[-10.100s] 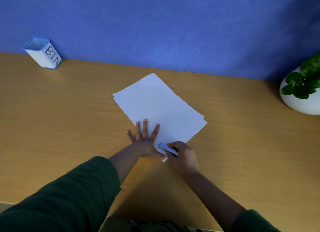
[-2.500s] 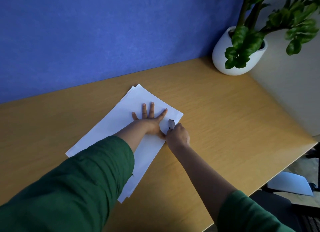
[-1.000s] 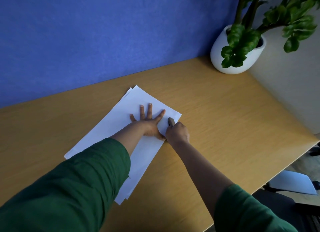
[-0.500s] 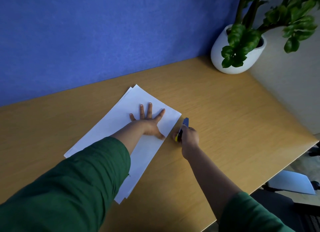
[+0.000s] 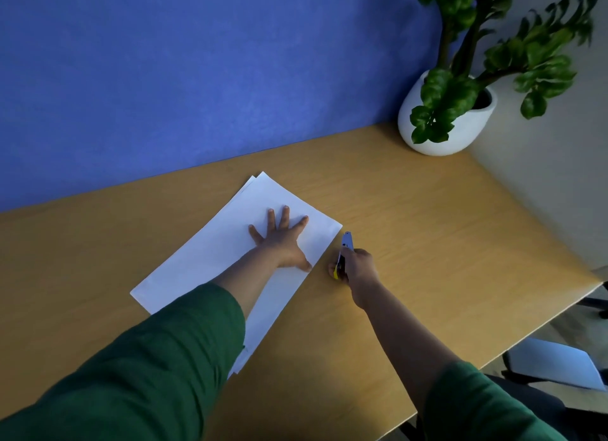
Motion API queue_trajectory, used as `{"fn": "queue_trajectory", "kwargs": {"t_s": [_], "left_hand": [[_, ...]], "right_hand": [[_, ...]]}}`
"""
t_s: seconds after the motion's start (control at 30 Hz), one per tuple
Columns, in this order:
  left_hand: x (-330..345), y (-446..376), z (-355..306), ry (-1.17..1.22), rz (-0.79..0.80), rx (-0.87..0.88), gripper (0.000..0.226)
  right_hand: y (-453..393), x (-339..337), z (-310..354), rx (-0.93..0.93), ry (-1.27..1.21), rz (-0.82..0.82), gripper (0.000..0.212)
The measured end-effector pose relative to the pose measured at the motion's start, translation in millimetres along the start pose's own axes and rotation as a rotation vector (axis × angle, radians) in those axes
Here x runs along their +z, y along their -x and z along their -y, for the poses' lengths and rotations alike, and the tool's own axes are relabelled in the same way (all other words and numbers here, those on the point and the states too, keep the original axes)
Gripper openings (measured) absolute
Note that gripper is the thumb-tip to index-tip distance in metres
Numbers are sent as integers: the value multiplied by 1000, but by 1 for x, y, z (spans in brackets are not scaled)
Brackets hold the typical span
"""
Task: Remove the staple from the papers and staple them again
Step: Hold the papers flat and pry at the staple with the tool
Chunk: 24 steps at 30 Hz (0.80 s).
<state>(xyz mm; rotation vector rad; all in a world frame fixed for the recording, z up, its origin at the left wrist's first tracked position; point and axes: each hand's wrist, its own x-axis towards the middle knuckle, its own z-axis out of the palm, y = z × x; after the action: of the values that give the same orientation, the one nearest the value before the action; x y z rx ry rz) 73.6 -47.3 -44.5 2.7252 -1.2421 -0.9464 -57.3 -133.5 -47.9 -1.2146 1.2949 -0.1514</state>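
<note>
A stack of white papers point(image 5: 210, 259) lies slanted on the wooden desk point(image 5: 411, 230). My left hand point(image 5: 283, 240) presses flat on the papers near their right end, fingers spread. My right hand point(image 5: 358, 269) sits on the desk just right of the papers' edge and grips a small blue stapler point(image 5: 346, 243) with a yellow part, its tip pointing away from me. The stapler is clear of the papers. No staple can be made out.
A white pot with a green plant point(image 5: 447, 115) stands in the far right corner against the blue partition point(image 5: 197, 78). The desk's right edge runs diagonally at the right; a chair with a white sheet point(image 5: 552, 365) shows below it.
My right hand has pulled the stapler off the papers' right corner and set it down on the desk beside them. My left hand stays flat on the papers.
</note>
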Motion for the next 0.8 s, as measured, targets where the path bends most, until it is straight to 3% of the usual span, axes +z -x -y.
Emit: {"fn": "queue_trajectory", "kwargs": {"t_s": [0.17, 0.23, 0.4, 0.53, 0.8], "left_hand": [[17, 20, -6, 38, -256, -8, 83], [22, 30, -13, 33, -312, -34, 83], [19, 38, -27, 64, -309, -133, 84], [17, 40, -33, 86, -306, -178, 84], [16, 48, -39, 63, -300, -189, 84]], "right_hand": [[-7, -2, 3, -16, 89, 45, 9], [-8, -6, 6, -36, 118, 84, 9], [-12, -23, 12, -151, 216, 127, 22], [-29, -48, 12, -272, 427, -8, 30], [-49, -79, 28, -289, 536, 0, 29]]}}
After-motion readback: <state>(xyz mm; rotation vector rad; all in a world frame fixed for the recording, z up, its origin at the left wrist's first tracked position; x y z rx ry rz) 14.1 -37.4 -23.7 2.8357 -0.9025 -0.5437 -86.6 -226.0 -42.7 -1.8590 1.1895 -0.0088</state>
